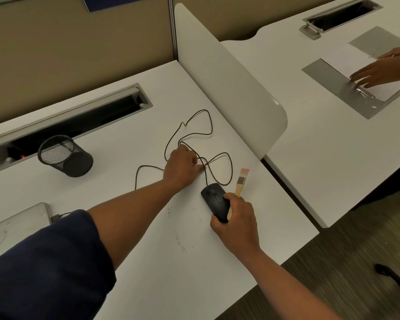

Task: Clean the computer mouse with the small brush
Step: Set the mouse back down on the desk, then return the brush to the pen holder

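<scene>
A black wired computer mouse [214,199] lies on the white desk [148,250] near its right edge. My right hand [237,224] grips the mouse's rear and also holds the wooden handle of the small brush [240,181], whose pale bristles point away from me. The mouse's thin dark cable [194,135] loops over the desk beyond it. My left hand [181,168] lies on those loops with its fingers curled round the cable just behind the mouse.
A black mesh pen cup [65,155] lies tipped on the desk left of the cable, before a grey cable tray slot [74,116]. A white divider panel [229,84] borders the right side. Small brown crumbs [178,239] dot the desk. Another person's hands [379,70] handle papers on the neighbouring desk.
</scene>
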Available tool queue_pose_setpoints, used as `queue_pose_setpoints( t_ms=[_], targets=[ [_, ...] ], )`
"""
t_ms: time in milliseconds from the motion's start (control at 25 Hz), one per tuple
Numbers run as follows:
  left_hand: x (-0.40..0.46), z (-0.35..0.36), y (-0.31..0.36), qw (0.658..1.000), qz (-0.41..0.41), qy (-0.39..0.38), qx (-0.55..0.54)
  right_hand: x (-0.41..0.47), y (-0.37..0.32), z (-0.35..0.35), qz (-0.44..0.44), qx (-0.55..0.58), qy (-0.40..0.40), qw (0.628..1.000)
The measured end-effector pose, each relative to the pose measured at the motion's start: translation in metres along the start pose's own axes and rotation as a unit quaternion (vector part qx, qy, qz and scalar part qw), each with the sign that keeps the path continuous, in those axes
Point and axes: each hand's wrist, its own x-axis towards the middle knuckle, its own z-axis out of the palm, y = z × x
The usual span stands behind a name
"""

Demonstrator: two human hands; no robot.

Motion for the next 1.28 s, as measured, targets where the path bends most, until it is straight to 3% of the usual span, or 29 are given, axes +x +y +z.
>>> queue_pose_setpoints(
  t_ms=[240,480,600,1080,1280],
  targets=[
    [-0.022,-0.006,-0.011,0.994,0.075,-0.057,0.057,0.009,-0.001,0.000,-0.013,-0.007,-0.002,1.000],
    [-0.046,-0.012,-0.021,0.988,0.132,-0.011,0.076,0.009,-0.001,0.000,-0.013,-0.004,-0.008,1.000],
    [-0.054,-0.010,-0.020,0.984,0.154,-0.051,0.066,0.008,-0.003,0.000,-0.013,-0.004,-0.013,1.000],
    [-0.063,-0.010,-0.018,0.979,0.155,-0.121,0.049,0.006,-0.003,0.000,-0.017,0.004,-0.032,0.999],
    [-0.077,-0.017,-0.022,0.985,0.135,-0.096,0.042,0.007,0.000,-0.011,-0.055,0.019,0.054,0.997]
  ],
)
